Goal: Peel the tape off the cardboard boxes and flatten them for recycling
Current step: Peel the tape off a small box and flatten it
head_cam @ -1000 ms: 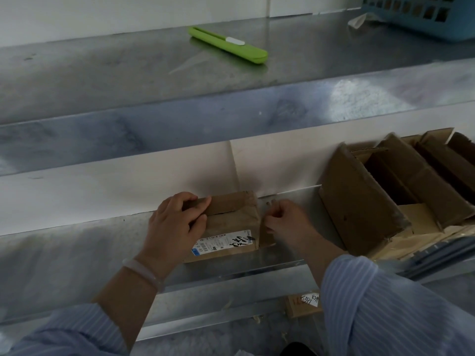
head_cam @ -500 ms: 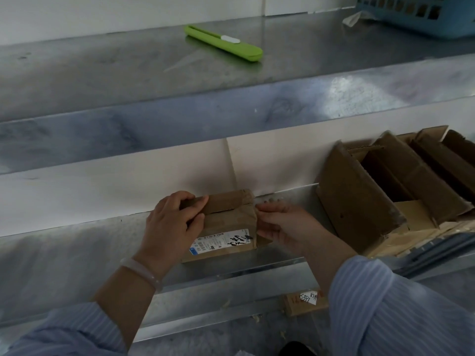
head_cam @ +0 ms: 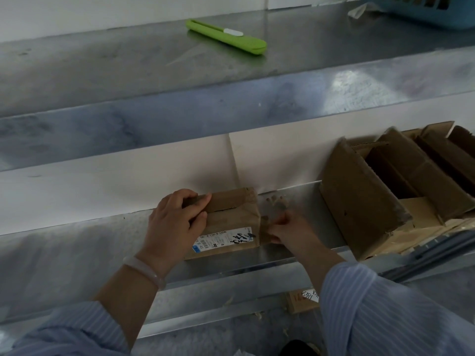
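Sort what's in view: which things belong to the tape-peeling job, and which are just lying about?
In the job: small labelled box, left hand gripping its top, right hand at its right end, opened boxes on the right.
Lying about: green cutter on the upper shelf, blue basket, labelled cardboard piece lower down.

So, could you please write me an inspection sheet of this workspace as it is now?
Surface: lower metal shelf, bare metal with dull reflections.
Job's things: small box with a label on that shelf; opened boxes to its right.
Clutter: green cutter, pale scrap and blue basket on the upper shelf; cardboard piece below.
Hands: left hand grips the small box's top; right hand pinches at its right end, blurred.
Cables: nothing seen.
Surroundings: white wall behind the shelves.
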Available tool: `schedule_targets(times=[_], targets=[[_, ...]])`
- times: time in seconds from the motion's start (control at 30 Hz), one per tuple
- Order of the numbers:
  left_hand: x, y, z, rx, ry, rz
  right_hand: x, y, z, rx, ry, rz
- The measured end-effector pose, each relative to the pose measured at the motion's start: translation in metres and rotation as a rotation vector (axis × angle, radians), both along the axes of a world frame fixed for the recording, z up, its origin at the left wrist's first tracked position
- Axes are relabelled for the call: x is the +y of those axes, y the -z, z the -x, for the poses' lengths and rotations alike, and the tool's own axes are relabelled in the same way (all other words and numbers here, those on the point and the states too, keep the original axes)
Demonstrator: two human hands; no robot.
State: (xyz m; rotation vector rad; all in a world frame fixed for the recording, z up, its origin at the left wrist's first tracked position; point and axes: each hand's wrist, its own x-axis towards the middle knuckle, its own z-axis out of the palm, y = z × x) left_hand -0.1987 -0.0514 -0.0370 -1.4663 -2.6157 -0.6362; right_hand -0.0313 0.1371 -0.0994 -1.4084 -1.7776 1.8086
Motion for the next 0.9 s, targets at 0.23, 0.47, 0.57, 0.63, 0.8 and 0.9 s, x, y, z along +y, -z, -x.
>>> schedule_targets(times=[0.23,0.47,0.57,0.63,0.8,0.9], targets=[[0.002,-0.002,0.0,0.003,-0.004,0.006,0.001,-0.002,-0.002,0.134,0.055,0.079],[0.003,-0.004,0.002,-0.079,-0.004,0.012,0.041,-0.016,-0.003,0.096,0.155,-0.185],[0.003,-0.006,0.006,-0.228,-0.005,-0.02,0.047,-0.022,-0.005,0.068,0.177,-0.295],[0.0,-0.008,0.01,-0.356,-0.033,-0.127,0.044,-0.03,-0.005,0.06,0.24,-0.343],[-0.019,-0.001,0.011,-0.368,-0.345,-0.369,0.007,-0.053,0.003,0.123,-0.042,-0.413],[-0.027,0.005,0.004,-0.473,-0.407,-0.4,-0.017,-0.054,0.004,0.092,-0.211,-0.51]])
